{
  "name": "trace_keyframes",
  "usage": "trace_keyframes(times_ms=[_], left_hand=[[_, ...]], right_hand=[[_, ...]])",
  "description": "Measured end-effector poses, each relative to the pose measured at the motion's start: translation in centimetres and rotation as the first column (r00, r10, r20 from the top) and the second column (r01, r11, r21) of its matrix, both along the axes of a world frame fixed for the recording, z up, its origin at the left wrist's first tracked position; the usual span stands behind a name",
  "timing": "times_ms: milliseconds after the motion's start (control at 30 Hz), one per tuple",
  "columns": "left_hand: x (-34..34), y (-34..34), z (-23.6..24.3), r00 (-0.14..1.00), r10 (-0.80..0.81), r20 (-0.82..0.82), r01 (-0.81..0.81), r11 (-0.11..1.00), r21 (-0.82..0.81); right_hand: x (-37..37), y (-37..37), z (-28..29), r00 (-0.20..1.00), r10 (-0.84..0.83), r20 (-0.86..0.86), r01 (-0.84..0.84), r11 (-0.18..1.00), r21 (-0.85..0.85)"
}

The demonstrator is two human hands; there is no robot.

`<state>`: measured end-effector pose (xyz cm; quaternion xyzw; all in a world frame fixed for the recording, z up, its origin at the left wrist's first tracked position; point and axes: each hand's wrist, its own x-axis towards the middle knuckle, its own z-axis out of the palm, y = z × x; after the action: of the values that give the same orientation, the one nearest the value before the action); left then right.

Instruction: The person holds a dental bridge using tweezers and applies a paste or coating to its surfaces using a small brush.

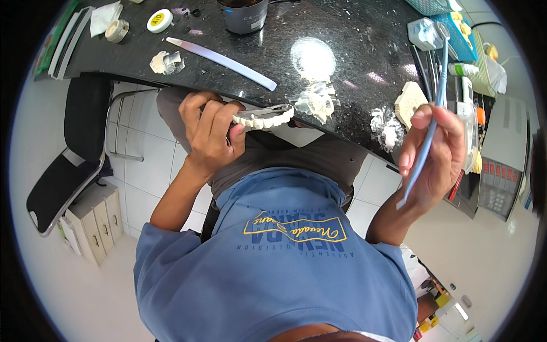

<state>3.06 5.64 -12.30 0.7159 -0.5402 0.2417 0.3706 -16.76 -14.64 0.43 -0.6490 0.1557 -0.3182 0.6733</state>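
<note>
In my left hand (212, 128), fingers curled closed, is a grey metal clamp-like tool (265, 112), partly hidden by the fingers. At its outer end is a curved row of white false teeth (265, 121), just off the table's near edge. My right hand (436, 151) is raised at the right and pinches a slender blue-handled instrument (425, 147). Its thin pale tip points down toward me, away from the teeth, and its other end reaches up past the fingers. Behind that hand lies a cream plaster model (410, 102) on the table.
On the black speckled table (353, 34) lie a pale lilac spatula (228, 64) and crumpled film with cream paste (316, 102). More smeared film (388, 128) is near my right hand. A dark cup (244, 16) stands at the back; baskets (460, 37) crowd the right.
</note>
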Motion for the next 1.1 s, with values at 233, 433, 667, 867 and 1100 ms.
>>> trace_keyframes(times_ms=[233,433,667,867,1100], left_hand=[[-0.1,0.2,1.5,0.998,-0.018,-0.054,0.019,1.000,0.018],[-0.2,2.0,3.9,0.996,0.066,-0.060,-0.064,0.997,0.030],[0.7,1.1,6.8,0.994,0.054,0.094,-0.070,0.982,0.174],[1.6,0.5,7.0,0.989,-0.044,0.141,0.015,0.980,0.200],[2.4,0.6,7.8,0.979,-0.117,0.168,0.069,0.961,0.266]], right_hand=[[0.8,1.0,-2.4,0.953,0.100,0.285,-0.033,0.972,-0.233],[1.1,1.6,-2.6,0.967,0.013,0.255,0.050,0.969,-0.241],[1.2,1.9,-3.3,0.934,-0.002,0.357,0.055,0.989,-0.140],[1.3,1.3,-3.6,0.923,0.082,0.375,0.101,0.891,-0.442],[1.2,1.7,-3.2,0.932,0.142,0.334,0.040,0.874,-0.485]])
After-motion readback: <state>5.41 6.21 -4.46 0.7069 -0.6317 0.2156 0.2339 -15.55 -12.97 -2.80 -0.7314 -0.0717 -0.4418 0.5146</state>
